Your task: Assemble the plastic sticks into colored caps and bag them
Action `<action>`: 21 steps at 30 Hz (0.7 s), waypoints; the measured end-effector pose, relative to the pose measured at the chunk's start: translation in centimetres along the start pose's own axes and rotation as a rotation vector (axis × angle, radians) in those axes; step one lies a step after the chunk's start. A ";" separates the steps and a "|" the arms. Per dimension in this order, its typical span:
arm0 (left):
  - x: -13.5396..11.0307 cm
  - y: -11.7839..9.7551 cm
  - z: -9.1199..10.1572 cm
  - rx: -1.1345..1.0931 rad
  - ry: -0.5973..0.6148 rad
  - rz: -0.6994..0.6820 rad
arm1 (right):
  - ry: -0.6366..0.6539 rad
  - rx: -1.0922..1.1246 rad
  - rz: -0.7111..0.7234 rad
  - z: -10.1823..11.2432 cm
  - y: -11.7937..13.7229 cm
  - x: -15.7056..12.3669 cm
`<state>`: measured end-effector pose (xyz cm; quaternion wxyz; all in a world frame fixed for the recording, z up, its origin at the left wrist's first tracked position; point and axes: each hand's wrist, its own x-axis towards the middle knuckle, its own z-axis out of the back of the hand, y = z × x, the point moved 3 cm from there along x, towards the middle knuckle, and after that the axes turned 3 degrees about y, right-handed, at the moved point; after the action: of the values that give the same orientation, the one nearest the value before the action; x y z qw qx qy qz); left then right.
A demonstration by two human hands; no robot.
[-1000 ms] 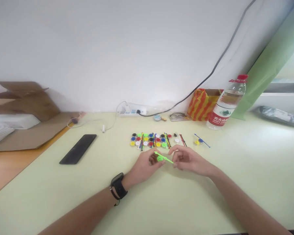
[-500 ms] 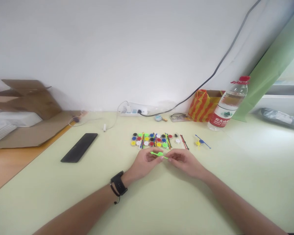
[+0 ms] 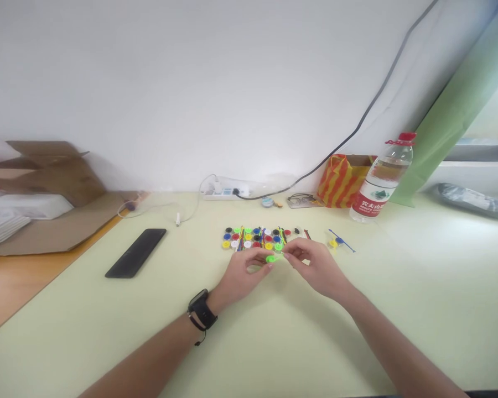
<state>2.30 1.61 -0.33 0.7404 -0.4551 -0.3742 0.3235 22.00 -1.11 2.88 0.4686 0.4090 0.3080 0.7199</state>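
Just in front of the rows of parts, my left hand pinches a bright green round disc between thumb and fingers. A pale green, blurred stick runs from the disc toward my right hand, whose thumb and forefinger are closed at its end. Behind the hands lie several coloured discs in rows, with bundles of thin coloured arrow sticks between them. My right hand partly covers the bundle at the right end. To the right lie a blue arrow stick and a yellow piece with a blue disc.
A black phone-like slab lies at left, near an opened cardboard box. At the back are a power strip, glasses, a striped bag and a water bottle. A white cable plug rests on the table.
My right hand has risen and turned slightly. The green arrow, clearly seen lying across the disc before, now shows only as a short blurred stick to the disc's right.
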 end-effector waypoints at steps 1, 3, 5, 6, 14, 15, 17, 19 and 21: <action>0.0 0.0 0.0 0.020 -0.008 -0.009 | -0.021 0.016 0.006 -0.2 -0.2 0.2; 0.0 0.1 0.0 0.052 -0.026 -0.022 | -0.059 0.059 0.007 -0.7 -1.0 0.5; 0.0 0.3 0.2 0.073 -0.047 -0.019 | -0.098 0.050 0.018 -1.2 -2.0 0.6; 0.1 0.4 0.4 0.080 -0.060 -0.013 | -0.119 0.019 0.036 -1.4 -2.3 0.5; -0.1 0.8 1.5 0.118 -0.118 -0.022 | -0.098 -0.083 0.079 -2.2 -2.7 -1.0; -0.1 0.8 1.6 0.127 -0.121 -0.026 | -0.075 -0.081 0.086 -2.4 -2.5 -1.1; -0.1 0.8 1.9 0.137 -0.138 -0.033 | -0.035 -0.072 0.100 -2.8 -2.3 -1.2; 0.0 0.9 2.2 0.134 -0.156 -0.032 | -0.005 -0.068 0.104 -3.1 -2.2 -1.3; 0.0 0.9 2.3 0.115 -0.159 -0.024 | 0.021 -0.080 0.110 -3.3 -2.1 -1.3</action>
<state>0.26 2.96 -0.48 0.7369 -0.3802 -0.4182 0.3708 20.32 -1.75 -0.84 0.4410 0.3987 0.2611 0.7606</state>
